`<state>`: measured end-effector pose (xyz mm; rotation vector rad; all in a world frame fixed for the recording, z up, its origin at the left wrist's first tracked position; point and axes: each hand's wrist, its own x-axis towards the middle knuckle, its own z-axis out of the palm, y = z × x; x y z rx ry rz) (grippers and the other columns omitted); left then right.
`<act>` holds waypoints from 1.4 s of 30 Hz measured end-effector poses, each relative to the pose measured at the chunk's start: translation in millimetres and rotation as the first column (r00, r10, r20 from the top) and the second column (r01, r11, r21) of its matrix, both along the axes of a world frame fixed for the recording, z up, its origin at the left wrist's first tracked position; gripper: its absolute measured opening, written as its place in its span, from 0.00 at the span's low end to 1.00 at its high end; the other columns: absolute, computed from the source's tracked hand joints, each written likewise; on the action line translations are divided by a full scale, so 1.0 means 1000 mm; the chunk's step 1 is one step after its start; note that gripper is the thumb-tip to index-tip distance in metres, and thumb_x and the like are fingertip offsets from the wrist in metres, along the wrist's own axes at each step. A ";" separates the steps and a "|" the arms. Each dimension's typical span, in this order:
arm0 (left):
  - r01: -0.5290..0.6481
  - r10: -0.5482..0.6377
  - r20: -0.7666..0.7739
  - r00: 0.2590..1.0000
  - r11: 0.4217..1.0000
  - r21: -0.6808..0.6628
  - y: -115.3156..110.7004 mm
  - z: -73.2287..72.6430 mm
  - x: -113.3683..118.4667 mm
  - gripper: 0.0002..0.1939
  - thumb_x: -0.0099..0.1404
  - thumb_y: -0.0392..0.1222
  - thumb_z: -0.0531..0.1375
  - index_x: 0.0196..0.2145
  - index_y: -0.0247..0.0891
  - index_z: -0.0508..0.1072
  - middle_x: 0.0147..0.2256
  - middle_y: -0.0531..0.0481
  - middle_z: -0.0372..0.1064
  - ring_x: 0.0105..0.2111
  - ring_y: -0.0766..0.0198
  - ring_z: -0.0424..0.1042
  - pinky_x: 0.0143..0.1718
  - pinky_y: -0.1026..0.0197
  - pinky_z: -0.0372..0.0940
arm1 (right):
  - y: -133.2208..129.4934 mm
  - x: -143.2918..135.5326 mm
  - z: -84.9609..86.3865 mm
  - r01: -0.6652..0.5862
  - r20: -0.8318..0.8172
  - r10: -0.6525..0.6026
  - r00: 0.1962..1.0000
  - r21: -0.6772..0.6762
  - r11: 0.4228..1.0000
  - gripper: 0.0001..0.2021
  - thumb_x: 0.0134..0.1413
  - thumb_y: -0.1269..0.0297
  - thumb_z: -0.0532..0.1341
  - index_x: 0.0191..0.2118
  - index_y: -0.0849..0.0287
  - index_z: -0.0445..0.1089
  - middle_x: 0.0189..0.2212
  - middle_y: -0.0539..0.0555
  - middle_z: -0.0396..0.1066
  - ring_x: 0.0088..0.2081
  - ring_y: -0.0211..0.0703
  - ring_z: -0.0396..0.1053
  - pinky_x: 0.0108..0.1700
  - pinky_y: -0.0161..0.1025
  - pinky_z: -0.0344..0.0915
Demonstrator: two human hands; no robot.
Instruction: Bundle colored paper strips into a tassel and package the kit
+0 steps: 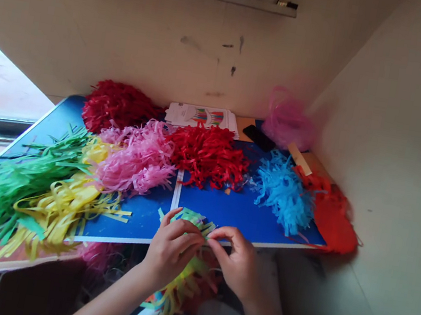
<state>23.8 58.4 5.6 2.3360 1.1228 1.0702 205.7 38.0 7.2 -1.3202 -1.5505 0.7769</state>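
Note:
At the front edge of the table, my left hand [170, 250] is closed in a pinch on a piece of green paper fringe [191, 217]. My right hand [236, 263] pinches the same piece from the other side, its fingertips almost touching the left ones. Part of the fringe is hidden behind my fingers. Beneath my hands hangs yellow fringe [170, 299] with some orange strips, over my lap. Beyond lies a heap of red fringe [210, 156], with a pink fringe bundle [139, 159] to its left.
Green strips [24, 183] and yellow strips [69, 204] overhang the blue table [221, 210] at left. Dark red fringe [120, 107], printed sheets [201, 117], a black phone [259, 137] and a pink bag [289, 121] lie behind. Blue fringe [285, 191] and orange material [335, 221] are right.

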 end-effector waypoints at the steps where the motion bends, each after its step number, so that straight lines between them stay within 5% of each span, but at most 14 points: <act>1: 0.009 -0.009 0.008 1.000 1.000 0.008 0.000 0.000 0.000 0.07 0.65 0.35 0.59 0.36 0.45 0.75 0.32 0.54 0.76 0.32 0.66 0.75 0.60 0.47 0.55 | -0.001 0.000 0.001 0.003 0.006 -0.003 1.000 0.011 1.000 0.01 0.56 0.66 0.62 0.34 0.54 0.72 0.30 0.51 0.77 0.34 0.42 0.76 0.40 0.37 0.71; 12: 0.038 -0.037 -0.039 0.999 0.999 0.010 -0.006 0.003 0.003 0.06 0.65 0.35 0.59 0.37 0.45 0.74 0.33 0.53 0.77 0.35 0.64 0.75 0.61 0.46 0.53 | -0.013 0.003 0.005 -0.015 0.025 0.015 1.000 0.015 1.000 0.03 0.56 0.68 0.62 0.36 0.53 0.71 0.32 0.49 0.77 0.34 0.41 0.76 0.40 0.37 0.71; 20: 0.071 -0.067 -0.050 0.996 0.994 0.084 -0.007 -0.002 0.012 0.05 0.64 0.32 0.58 0.33 0.40 0.68 0.30 0.54 0.75 0.30 0.67 0.75 0.52 0.54 0.63 | -0.016 0.003 -0.004 -0.046 0.195 0.001 0.981 0.229 0.972 0.03 0.58 0.69 0.61 0.36 0.53 0.70 0.30 0.51 0.77 0.33 0.42 0.73 0.39 0.38 0.67; 26: 0.120 -0.121 0.000 0.993 0.984 0.130 -0.011 0.002 0.013 0.05 0.66 0.32 0.57 0.36 0.41 0.70 0.30 0.55 0.76 0.29 0.67 0.76 0.54 0.57 0.64 | -0.020 0.006 0.000 -0.012 0.115 -0.017 0.993 0.243 0.970 0.02 0.58 0.68 0.62 0.36 0.54 0.70 0.31 0.50 0.77 0.35 0.41 0.74 0.40 0.37 0.67; 29: 0.141 -0.142 0.015 0.990 0.986 0.087 -0.013 0.005 0.016 0.04 0.67 0.36 0.57 0.36 0.42 0.71 0.31 0.54 0.77 0.32 0.65 0.77 0.48 0.60 0.68 | -0.023 0.006 0.001 -0.010 0.073 -0.009 0.997 0.255 0.967 0.02 0.58 0.69 0.62 0.36 0.54 0.70 0.31 0.50 0.77 0.35 0.40 0.75 0.41 0.36 0.67; 33: 0.028 -0.028 -0.010 1.000 1.000 0.007 -0.019 0.007 0.019 0.08 0.66 0.44 0.58 0.30 0.41 0.72 0.27 0.51 0.76 0.28 0.62 0.76 0.30 0.64 0.70 | -0.028 0.011 0.003 -0.069 0.088 0.042 0.995 0.328 0.942 0.03 0.59 0.70 0.61 0.35 0.55 0.70 0.31 0.50 0.77 0.35 0.39 0.74 0.43 0.37 0.66; 38: -0.075 0.098 0.100 0.990 0.974 -0.213 -0.022 0.011 0.004 0.06 0.59 0.44 0.64 0.27 0.40 0.75 0.26 0.52 0.76 0.25 0.64 0.75 0.26 0.68 0.68 | -0.036 0.049 -0.003 0.062 0.065 -0.068 0.996 0.092 0.994 0.02 0.58 0.66 0.62 0.37 0.56 0.72 0.34 0.53 0.75 0.38 0.41 0.73 0.44 0.37 0.66; 42: -0.075 0.212 0.238 0.948 0.873 -0.481 -0.019 0.013 -0.018 0.09 0.51 0.46 0.69 0.22 0.38 0.76 0.23 0.50 0.75 0.24 0.62 0.74 0.24 0.67 0.68 | -0.047 0.077 -0.052 -0.033 0.233 0.093 0.968 -0.248 0.968 0.03 0.52 0.67 0.66 0.35 0.56 0.75 0.37 0.54 0.75 0.41 0.45 0.71 0.46 0.41 0.64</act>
